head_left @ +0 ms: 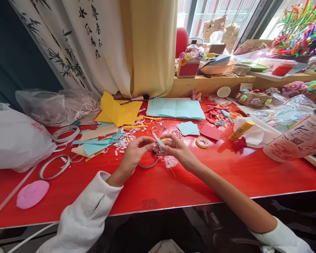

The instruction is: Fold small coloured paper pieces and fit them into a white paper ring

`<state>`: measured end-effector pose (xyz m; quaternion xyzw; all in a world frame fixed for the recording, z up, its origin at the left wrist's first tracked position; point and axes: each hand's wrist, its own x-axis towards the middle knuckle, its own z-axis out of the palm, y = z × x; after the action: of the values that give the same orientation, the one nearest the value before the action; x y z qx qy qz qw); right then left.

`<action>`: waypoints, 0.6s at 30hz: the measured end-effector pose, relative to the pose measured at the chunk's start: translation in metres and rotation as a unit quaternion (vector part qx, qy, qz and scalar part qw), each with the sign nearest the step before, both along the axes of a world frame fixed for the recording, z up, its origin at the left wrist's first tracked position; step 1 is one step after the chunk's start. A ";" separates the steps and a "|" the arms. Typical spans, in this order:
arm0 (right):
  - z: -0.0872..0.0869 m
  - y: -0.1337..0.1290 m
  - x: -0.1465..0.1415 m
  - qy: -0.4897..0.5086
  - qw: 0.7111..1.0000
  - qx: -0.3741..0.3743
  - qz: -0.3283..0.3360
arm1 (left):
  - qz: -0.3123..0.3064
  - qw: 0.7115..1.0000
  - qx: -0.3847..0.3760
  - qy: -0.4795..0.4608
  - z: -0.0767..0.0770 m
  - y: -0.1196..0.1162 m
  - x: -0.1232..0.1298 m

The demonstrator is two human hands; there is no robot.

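Note:
My left hand (135, 151) and my right hand (180, 151) meet over the middle of the red table. Between them is a small light-blue paper piece (160, 144), with a narrow white strip (154, 132) curling up from it. The fingers of my right hand pinch the paper. My left thumb and forefinger are pressed together at its left edge; exactly what they grip is too small to make out. Just below the hands lie a thin ring-shaped roll of tape (149, 165) and a clump of clear, crinkled plastic (170, 161).
White scraps (123, 140) and paper offcuts (97, 142) lie left of the hands, near tape rolls (55, 167). Behind are yellow paper (118, 109) and blue sheets (176, 108). Blue squares (188, 128), red paper (211, 131), a glue stick (241, 130) and a large cup (297, 135) stand rightward.

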<state>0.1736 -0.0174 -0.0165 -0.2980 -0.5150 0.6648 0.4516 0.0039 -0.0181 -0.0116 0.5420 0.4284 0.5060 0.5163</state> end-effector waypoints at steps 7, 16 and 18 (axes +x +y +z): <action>-0.003 0.000 -0.002 0.013 1.000 0.000 -0.002 | -0.004 1.000 0.003 0.000 0.001 -0.001 0.002; -0.004 0.000 -0.001 0.005 1.000 -0.028 0.007 | 0.009 0.999 0.020 0.024 0.001 0.000 -0.001; -0.004 0.000 -0.001 0.003 0.999 -0.032 0.003 | 0.012 0.998 0.046 0.043 0.001 0.000 -0.001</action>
<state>0.1728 -0.0171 -0.0208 -0.3092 -0.4931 0.6831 0.4411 0.0025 -0.0177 -0.0102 0.5815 0.4332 0.5076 0.4654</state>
